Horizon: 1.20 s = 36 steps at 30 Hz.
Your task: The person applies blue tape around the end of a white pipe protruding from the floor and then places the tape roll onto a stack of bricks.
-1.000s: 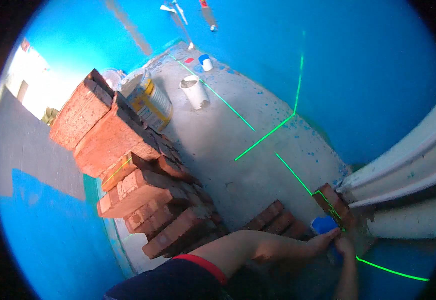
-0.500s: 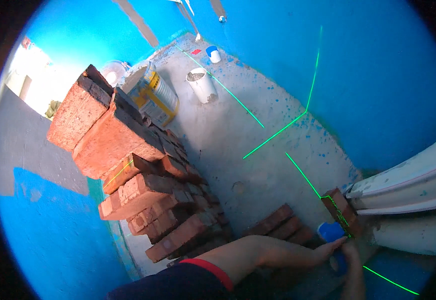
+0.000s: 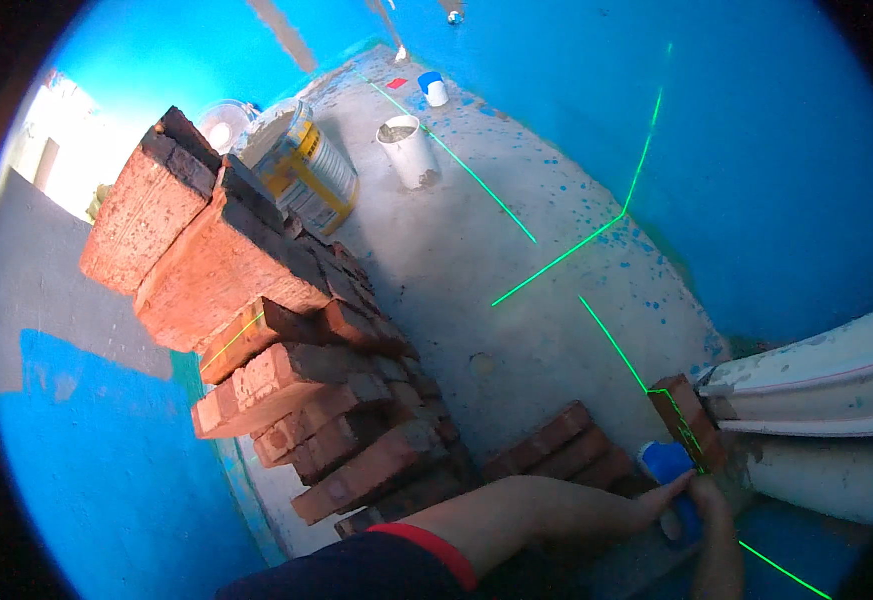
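Note:
At the lower right, my left hand (image 3: 669, 496) and my right hand (image 3: 709, 492) meet near the close end of a single brick (image 3: 690, 422). Their fingers are drawn together in a pinch; whatever lies between them is too small or hidden to make out. A green laser line runs over the brick, which lies on the grey floor (image 3: 517, 340). Just left of my fingertips shows a rounded blue thing (image 3: 665, 461), and more blue (image 3: 687, 522) appears below, between the hands. I cannot tell what these are. My left forearm crosses the lower middle of the view.
A tall, uneven brick stack (image 3: 297, 370) rises at left, with a lower row of bricks (image 3: 557, 445) nearer me. Beyond stand a large bucket (image 3: 312, 175) and a white container of grey mix (image 3: 409, 155). White curved pieces (image 3: 817, 390) jut in at right, below the blue wall (image 3: 777, 170).
The view has shifted slightly. Both hands stay together at the brick's close end, and the brick keeps its place along the laser line.

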### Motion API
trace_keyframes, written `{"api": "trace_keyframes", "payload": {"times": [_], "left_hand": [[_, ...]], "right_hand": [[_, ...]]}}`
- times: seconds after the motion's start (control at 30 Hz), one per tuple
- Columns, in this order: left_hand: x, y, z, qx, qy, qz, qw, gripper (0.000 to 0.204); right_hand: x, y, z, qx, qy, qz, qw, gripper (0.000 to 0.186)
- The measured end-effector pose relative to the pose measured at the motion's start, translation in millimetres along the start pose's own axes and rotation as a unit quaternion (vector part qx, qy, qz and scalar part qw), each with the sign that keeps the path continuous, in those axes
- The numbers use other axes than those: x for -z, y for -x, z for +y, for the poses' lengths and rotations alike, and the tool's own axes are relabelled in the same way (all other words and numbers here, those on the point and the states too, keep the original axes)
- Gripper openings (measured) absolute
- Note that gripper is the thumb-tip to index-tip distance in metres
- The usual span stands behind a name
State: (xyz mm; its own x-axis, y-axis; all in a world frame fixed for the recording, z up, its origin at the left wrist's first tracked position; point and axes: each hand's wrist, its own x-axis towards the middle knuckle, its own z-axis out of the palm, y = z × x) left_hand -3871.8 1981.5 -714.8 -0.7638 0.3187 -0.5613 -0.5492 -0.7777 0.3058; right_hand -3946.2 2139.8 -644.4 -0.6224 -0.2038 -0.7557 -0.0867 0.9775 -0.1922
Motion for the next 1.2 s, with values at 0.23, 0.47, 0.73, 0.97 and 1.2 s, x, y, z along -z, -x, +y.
{"api": "trace_keyframes", "payload": {"times": [0.23, 0.47, 0.73, 0.97, 1.2], "left_hand": [[-35.1, 30.1, 16.4, 0.040, 0.062, -0.021, 0.997, 0.094], [-37.7, 35.4, 25.9, 0.044, 0.075, -0.018, 0.996, 0.083], [-32.3, 33.3, 32.2, 0.029, -0.013, 0.026, 0.999, 0.063], [-58.1, 70.0, 59.4, 0.056, 0.042, 0.004, 0.998, 0.067], [-34.0, 47.5, 39.2, 0.111, 0.162, -0.013, 0.980, 0.068]], "right_hand": [[4.6, 20.9, 26.1, -0.025, 0.005, 0.008, 1.000, 0.039], [5.6, 26.1, 35.0, -0.022, 0.029, -0.004, 0.999, 0.039], [7.2, -32.1, -9.1, 0.014, 0.079, -0.041, 0.996, 0.038], [17.4, -60.6, -41.0, 0.024, 0.101, -0.052, 0.993, 0.038], [13.3, -61.3, -43.7, 0.027, 0.108, -0.061, 0.992, 0.038]]}}
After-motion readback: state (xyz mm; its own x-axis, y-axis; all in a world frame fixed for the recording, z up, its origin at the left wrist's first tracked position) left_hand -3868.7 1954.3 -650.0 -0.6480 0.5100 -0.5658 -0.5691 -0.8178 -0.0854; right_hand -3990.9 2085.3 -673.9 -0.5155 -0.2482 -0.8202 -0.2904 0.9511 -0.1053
